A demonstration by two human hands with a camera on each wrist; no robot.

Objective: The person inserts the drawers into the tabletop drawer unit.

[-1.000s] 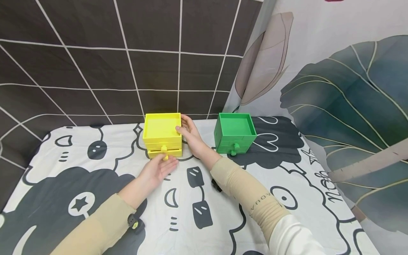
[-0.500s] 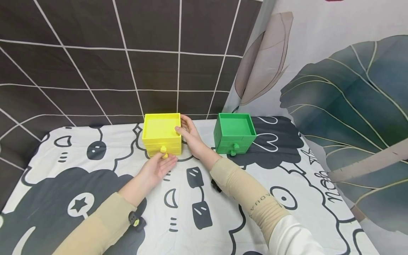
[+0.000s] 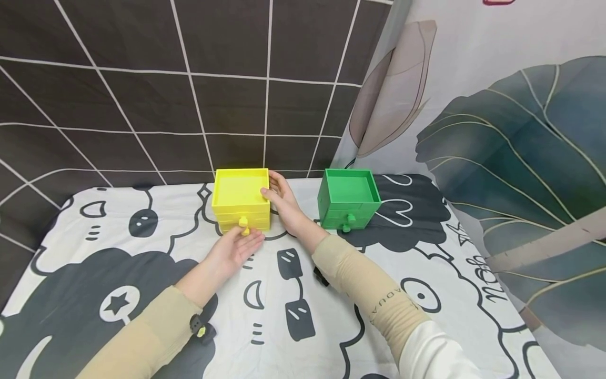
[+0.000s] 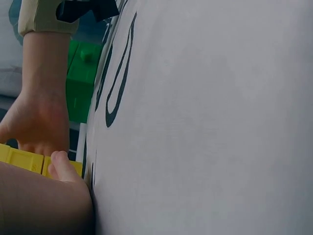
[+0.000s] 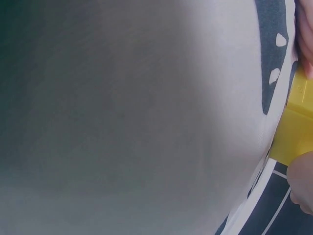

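Observation:
A small yellow two-drawer box (image 3: 240,189) with a shallow open tray on top stands near the back edge. Both its drawers look flush, and two knobs (image 3: 243,225) stick out at the front. My left hand (image 3: 233,253) lies palm up before the lower drawer, thumb by the lower knob and the other fingers extended along the bottom front. On the box's right side, my right hand (image 3: 284,202) holds it with the thumb over the tray rim and fingers around the rear corner. In the right wrist view, the right hand (image 5: 302,176) overlaps the yellow box (image 5: 296,132).
A matching green drawer box (image 3: 350,197) stands to the right, its front knobs facing me. Beneath everything lies a white cloth (image 3: 326,321) with black cartoon prints. A dark gridded fabric wall (image 3: 227,105) rises behind, and a leaf-patterned curtain (image 3: 511,147) hangs at the right.
The yellow box's lower drawer, slightly out a second ago, has slid back in with my left hand at its front. My right hand has stayed on the box's side.

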